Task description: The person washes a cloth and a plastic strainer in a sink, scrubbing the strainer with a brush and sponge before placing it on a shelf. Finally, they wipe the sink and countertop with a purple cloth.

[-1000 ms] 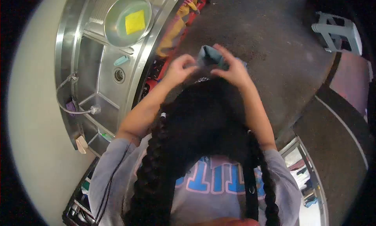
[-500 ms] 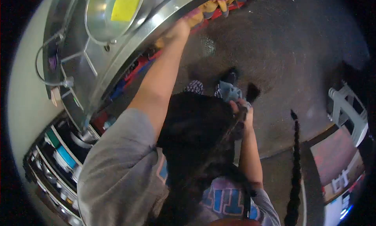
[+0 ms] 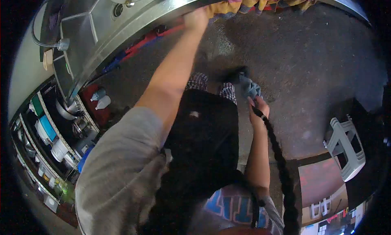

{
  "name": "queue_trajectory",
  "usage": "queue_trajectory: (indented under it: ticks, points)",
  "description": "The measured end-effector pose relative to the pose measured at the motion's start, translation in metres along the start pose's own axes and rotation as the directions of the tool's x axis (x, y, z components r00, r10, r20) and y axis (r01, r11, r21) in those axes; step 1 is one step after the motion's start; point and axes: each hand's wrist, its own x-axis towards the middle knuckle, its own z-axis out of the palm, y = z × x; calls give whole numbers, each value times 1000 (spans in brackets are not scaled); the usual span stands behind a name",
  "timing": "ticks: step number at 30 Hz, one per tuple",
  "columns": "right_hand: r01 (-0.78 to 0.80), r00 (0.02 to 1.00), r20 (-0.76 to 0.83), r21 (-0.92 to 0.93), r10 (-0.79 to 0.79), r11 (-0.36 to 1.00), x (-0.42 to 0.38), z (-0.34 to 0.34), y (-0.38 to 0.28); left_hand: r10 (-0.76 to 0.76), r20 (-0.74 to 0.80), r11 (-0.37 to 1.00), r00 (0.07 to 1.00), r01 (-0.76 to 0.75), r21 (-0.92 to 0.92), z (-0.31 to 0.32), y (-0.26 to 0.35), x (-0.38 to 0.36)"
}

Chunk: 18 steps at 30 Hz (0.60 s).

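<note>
My left hand (image 3: 197,21) reaches under the front edge of the steel sink counter (image 3: 134,21). It is closed at the end of a yellow patterned curtain (image 3: 240,4), which hangs bunched to its right; the fingertips are blurred. My right hand (image 3: 260,108) is low over the floor, its fingers closed on a crumpled grey-blue cloth (image 3: 249,87). The cloth hangs beside my foot. A dark braid (image 3: 277,149) crosses in front of my right wrist.
A dish rack (image 3: 51,137) with plates and pots stands at the left. Two bottles (image 3: 102,98) stand on something red near it. A grey plastic stool (image 3: 346,149) is at the right. The dark floor (image 3: 309,72) looks wet near the counter.
My view has shifted, and the basin with the yellow item has mostly left it. The curtain that showed left of my left hand is now only to its right. My right hand still holds the cloth.
</note>
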Motion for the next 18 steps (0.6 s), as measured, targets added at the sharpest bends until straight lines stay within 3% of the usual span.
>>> queue_trajectory:
  ticks: [3,4,5,6,7,8,9,10,11,13,14,16,17,18]
  points:
    - [82,996,34,98,-86,992,19,6,-17,68,-85,998,994,-66,20,-19,28,3]
    - [204,978,-71,95,-198,974,24,14,-21,102,-51,994,993,-104,-39,-37,33,-6]
    - [196,979,-74,98,-190,976,29,16,-34,141,-15,985,990,-142,-100,-60,38,-19]
    - [189,982,-17,130,-188,973,34,14,-51,167,1,946,986,-160,-280,-86,43,-39]
    - [173,983,38,166,-182,971,40,15,-65,389,83,842,917,-318,-436,-94,35,-53]
    - [150,987,27,182,-158,972,45,21,-74,603,130,684,787,-426,-592,-98,26,-68]
    - [235,968,13,321,-252,917,51,29,-81,664,298,624,685,-289,-726,-105,24,-90]
    - [315,939,-23,452,-342,834,58,36,-90,651,448,661,613,-167,-732,-114,18,-108]
    - [295,949,-45,471,-311,831,64,38,-104,673,461,657,578,-181,-732,-108,5,-114]
    - [389,916,-111,489,-386,781,71,35,-137,567,567,737,598,-60,-673,-100,-22,-125]
    - [362,929,-130,507,-346,782,75,35,-148,419,619,820,664,15,-572,-126,-6,-116]
    - [386,912,-86,510,-401,768,83,36,-164,371,500,840,782,-54,-539,-115,-36,-94]
    - [365,923,-97,522,-371,771,87,43,-168,466,403,821,788,-215,-529,-121,-46,-78]
    - [373,920,-130,580,-369,725,92,49,-173,427,351,880,833,-295,-371,-137,-36,-68]
